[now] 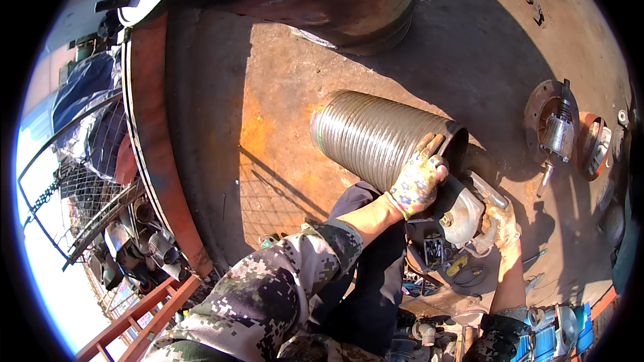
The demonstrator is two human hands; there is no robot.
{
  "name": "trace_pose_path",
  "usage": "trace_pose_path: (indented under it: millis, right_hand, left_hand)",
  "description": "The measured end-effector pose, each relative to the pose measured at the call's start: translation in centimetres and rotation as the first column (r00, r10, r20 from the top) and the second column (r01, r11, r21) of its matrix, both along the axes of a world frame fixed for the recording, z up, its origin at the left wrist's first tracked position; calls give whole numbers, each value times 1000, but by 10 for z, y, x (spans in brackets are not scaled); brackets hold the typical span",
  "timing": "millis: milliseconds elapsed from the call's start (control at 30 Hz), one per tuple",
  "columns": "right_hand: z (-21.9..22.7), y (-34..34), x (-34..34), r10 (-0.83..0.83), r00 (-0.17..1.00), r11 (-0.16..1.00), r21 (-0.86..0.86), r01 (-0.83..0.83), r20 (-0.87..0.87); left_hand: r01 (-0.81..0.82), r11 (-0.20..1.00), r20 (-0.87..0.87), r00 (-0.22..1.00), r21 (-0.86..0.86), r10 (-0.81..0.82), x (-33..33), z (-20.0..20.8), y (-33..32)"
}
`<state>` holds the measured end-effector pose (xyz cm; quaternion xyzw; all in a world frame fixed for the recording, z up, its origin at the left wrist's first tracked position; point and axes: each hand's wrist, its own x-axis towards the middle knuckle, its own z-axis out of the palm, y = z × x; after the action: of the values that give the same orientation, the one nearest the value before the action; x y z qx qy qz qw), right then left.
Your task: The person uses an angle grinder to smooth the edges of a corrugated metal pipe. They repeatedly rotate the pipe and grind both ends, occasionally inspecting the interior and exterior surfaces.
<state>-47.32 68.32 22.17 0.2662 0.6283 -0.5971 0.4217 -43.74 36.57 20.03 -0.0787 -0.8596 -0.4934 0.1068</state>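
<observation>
A grey metal cylinder with ribs wound round it lies on its side on the ground, its dark open end at the right. My left hand, in a flowered glove with browned fingertips, is at the near rim of that end, fingers bent against it. Just right of it is what looks like an angle grinder, with a curved silver guard and a round hub. My right hand, in a soiled glove, is closed round its grey body, beside a tube-like handle. The grinder's underside is hidden.
A large rusty drum stands ahead. To the right lie a flanged metal part with a shaft and a rusty ring. Tools and hardware crowd the ground below the grinder. A curved red-brown metal edge runs along the left.
</observation>
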Motion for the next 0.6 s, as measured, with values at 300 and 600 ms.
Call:
trace_pose_path:
  millis: [300,600]
  right_hand:
    - [14,-56,-60,537,818,831,298,-470,-207]
    - [-39,-62,-76,312,942,948,99,-301,-124]
  left_hand:
    - [-34,999,40,999,35,33,2,-4,-2]
    - [35,999,28,999,28,-36,-4,-5,-1]
